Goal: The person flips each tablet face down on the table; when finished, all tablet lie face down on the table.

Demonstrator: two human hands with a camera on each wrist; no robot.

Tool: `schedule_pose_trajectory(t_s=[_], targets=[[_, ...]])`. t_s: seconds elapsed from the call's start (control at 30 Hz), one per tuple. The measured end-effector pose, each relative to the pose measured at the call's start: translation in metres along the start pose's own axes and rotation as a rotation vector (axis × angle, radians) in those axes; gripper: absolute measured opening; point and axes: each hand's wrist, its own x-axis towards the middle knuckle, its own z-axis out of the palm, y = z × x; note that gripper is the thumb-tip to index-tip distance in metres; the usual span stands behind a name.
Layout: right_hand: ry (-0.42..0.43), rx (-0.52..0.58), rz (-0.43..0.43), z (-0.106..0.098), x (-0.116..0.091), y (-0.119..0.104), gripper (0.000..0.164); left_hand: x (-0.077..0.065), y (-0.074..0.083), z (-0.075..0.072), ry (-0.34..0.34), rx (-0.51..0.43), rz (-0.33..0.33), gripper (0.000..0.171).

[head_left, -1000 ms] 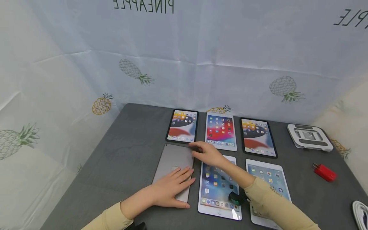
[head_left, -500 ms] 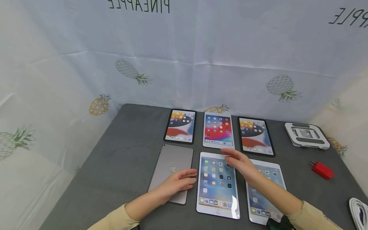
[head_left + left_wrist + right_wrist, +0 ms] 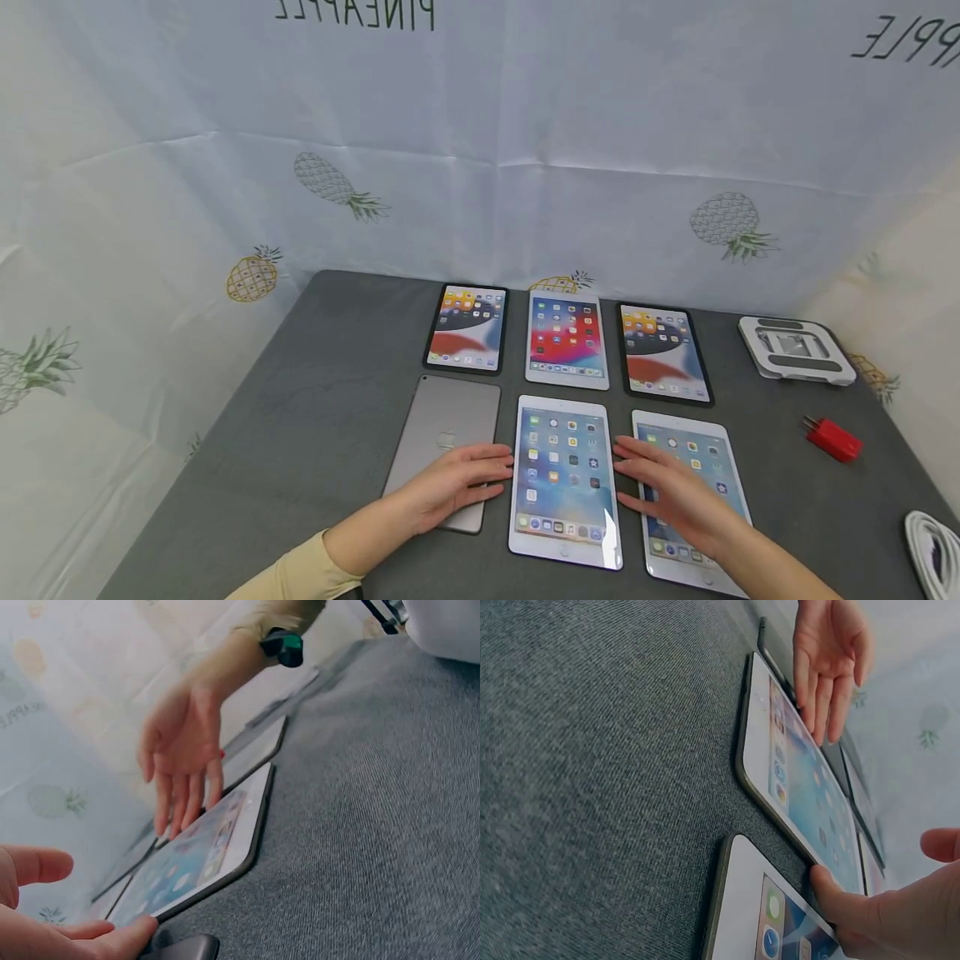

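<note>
One apple-logo tablet (image 3: 447,421), mirrored "PINEAPPLE" (image 3: 354,12)

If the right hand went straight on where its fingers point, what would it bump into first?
Probably the white tablet in the middle of the near row; the right hand points at its right edge, though whether they touch is unclear.

The left sleeve (image 3: 300,568), down at 7 o'clock in the head view, is pale yellow-beige. Left wrist view, around 12: kinda rumpled tan right sleeve (image 3: 281,613), plus a chunky black wrist gadget (image 3: 283,648) with a green patch.
</note>
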Motion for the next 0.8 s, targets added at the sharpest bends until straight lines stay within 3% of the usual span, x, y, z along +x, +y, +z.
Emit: schedule_pose_trajectory(t_s=[0.23,0.53,0.8], targets=[[-0.008,0.042,0.01,-0.0006,-0.0002,0.0011,0.064,-0.0003,0.0008,0.0007,-0.002,-0.022,-0.018,0.056],[-0.018,0.055,0.032,-0.0013,0.0004,-0.0026,0.064,-0.001,0.0008,0.0048,-0.026,-0.021,0.024,0.059],[-0.026,0.05,0.019,0.0005,-0.0012,-0.0028,0.064,-0.0006,-0.0001,0.0083,0.006,-0.069,0.029,0.058]])
